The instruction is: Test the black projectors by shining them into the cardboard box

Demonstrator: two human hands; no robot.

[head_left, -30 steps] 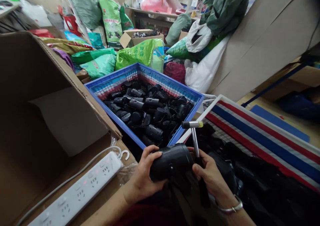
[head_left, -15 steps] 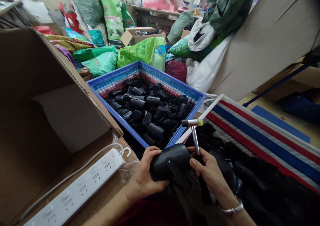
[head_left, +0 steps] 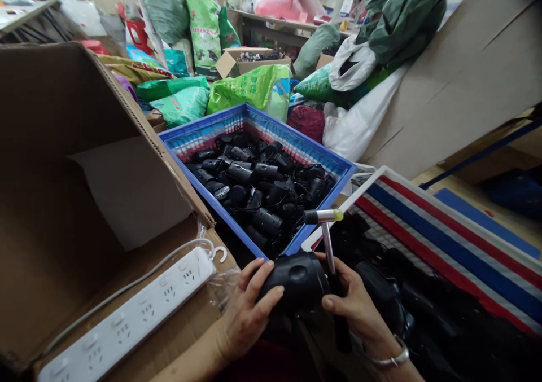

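A black cylindrical housing [head_left: 294,277] lies between my two hands, with a round dimple on the side facing me. My left hand [head_left: 249,306] grips its left end, fingers over the top. My right hand [head_left: 355,303] is wrapped round the dark handle of a small mallet [head_left: 325,217] and also touches the housing's right end. The mallet stands upright, its head black on one end and yellow on the other. Just beyond, a blue basket [head_left: 186,170] holds many similar black cylinders [head_left: 267,221]. The underside of the housing is hidden.
An open cardboard box [head_left: 139,111] stands at left, beside a white power strip [head_left: 146,314] with its cable. At right, a white-rimmed crate [head_left: 423,201] with striped lining contains dark parts. Filled green bags [head_left: 241,91] and a leaning board [head_left: 466,83] lie beyond.
The housing has been rotated: its bracket and screw have gone from the near side, and a dimple now shows. My left fingers have shifted on it. The view has swung slightly left.
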